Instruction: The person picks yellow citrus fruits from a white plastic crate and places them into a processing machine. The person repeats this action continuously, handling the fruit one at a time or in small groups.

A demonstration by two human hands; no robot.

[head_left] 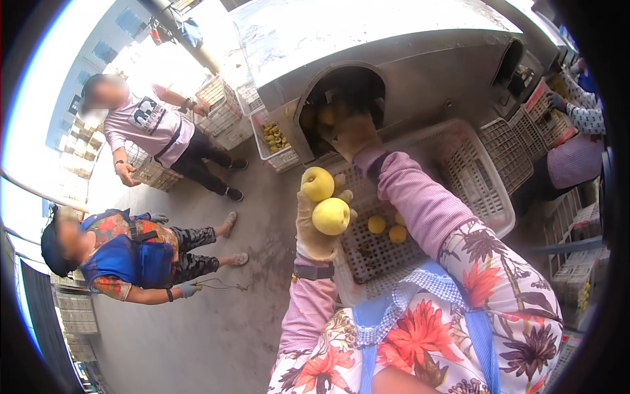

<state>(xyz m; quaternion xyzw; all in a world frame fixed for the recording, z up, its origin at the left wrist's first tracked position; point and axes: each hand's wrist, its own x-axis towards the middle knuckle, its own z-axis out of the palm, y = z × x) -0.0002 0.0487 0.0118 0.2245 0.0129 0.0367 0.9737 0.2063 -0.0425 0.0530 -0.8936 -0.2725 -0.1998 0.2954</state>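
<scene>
Head view: grey concrete floor (pixel 216 328) fills the lower left of the frame; a grey metal machine (pixel 394 39) with an arched opening spans top centre, stacked pale crates at upper left. A white slatted crate (pixel 485 190) sits centre right. Left hand (pixel 319 223), gloved, fingers curled closed around two smooth yellow fruits (pixel 331 216), centre frame. Right hand (pixel 354 134), gloved, reaches into the opening; its finger spread cannot be determined

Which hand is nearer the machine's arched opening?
Right. The right hand reaches up to the arched opening of the machine. The left hand is lower, over the white crate, holding two yellow fruits.
</scene>
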